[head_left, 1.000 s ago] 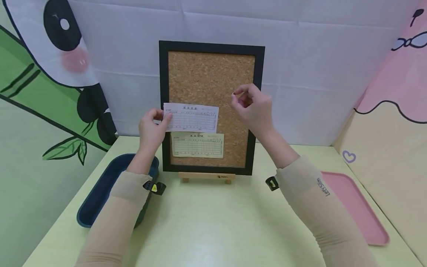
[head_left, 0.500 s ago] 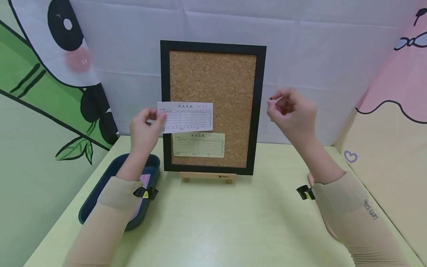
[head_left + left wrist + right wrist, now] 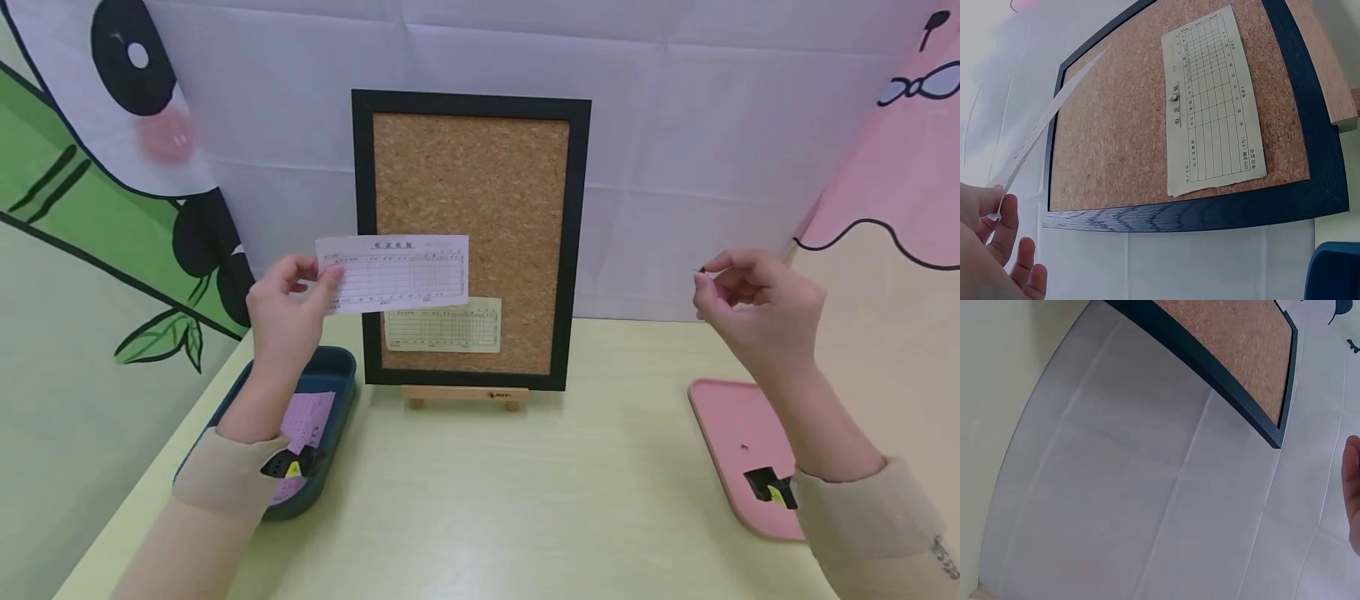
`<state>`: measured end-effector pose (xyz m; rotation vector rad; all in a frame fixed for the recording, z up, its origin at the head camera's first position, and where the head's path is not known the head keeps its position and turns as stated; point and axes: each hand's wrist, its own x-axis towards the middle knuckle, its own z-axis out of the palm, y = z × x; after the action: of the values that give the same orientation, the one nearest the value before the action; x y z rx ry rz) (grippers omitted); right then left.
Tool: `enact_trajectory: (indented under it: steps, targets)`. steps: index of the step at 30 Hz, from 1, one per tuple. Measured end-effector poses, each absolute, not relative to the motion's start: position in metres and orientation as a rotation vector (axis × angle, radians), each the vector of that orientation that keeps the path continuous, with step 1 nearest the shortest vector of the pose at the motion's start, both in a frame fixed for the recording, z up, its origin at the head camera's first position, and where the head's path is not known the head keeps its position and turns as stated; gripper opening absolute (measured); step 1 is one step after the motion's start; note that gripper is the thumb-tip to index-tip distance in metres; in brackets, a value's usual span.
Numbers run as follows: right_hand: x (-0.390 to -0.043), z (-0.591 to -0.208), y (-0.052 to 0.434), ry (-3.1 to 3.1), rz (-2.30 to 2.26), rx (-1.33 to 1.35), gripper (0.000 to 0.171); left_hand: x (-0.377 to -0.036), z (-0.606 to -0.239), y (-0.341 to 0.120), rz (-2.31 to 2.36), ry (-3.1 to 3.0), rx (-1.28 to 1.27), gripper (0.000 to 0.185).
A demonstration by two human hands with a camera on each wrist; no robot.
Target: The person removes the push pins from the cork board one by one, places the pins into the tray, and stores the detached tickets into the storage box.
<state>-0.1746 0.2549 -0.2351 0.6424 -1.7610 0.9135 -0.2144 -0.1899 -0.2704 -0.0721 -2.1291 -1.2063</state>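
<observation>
My left hand [image 3: 288, 304] pinches the left end of a white printed slip [image 3: 393, 273] and holds it in the air, in front of the lower left of the black-framed cork board [image 3: 510, 200]. In the left wrist view the white slip [image 3: 1038, 128] shows edge-on above my fingers [image 3: 1007, 225]. A yellow slip [image 3: 442, 325] stays pinned low on the board by a small pin [image 3: 1174, 98]. My right hand [image 3: 753, 308] is raised to the right of the board, above the pink tray [image 3: 731, 442], with a tiny dark pin [image 3: 702, 269] pinched between thumb and forefinger.
A dark blue tray [image 3: 330, 375] at the left holds a pink slip [image 3: 303, 429]. The board stands on a small wooden easel [image 3: 461, 396]. One small dark pin [image 3: 744, 447] lies on the pink tray. A white cloth backdrop [image 3: 712, 167] hangs behind.
My right hand has moved from the board's face out to the right and down, over the pink tray, with the pin. My left hand has drawn the white slip left and lower, off the board.
</observation>
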Motion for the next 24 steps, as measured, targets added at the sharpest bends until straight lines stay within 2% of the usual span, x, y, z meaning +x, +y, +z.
enact_trajectory:
  steps: [12,24]
  targets:
    - [-0.14,-0.26,0.302,-1.846,0.996,0.537,0.01,-0.185,-0.27,-0.213,-1.156,-2.133,-0.078,0.028]
    - [-0.123,-0.302,0.339,-1.897,1.087,0.444,0.011,-0.161,-0.287,-0.248,-1.087,-2.091,-0.011,0.024]
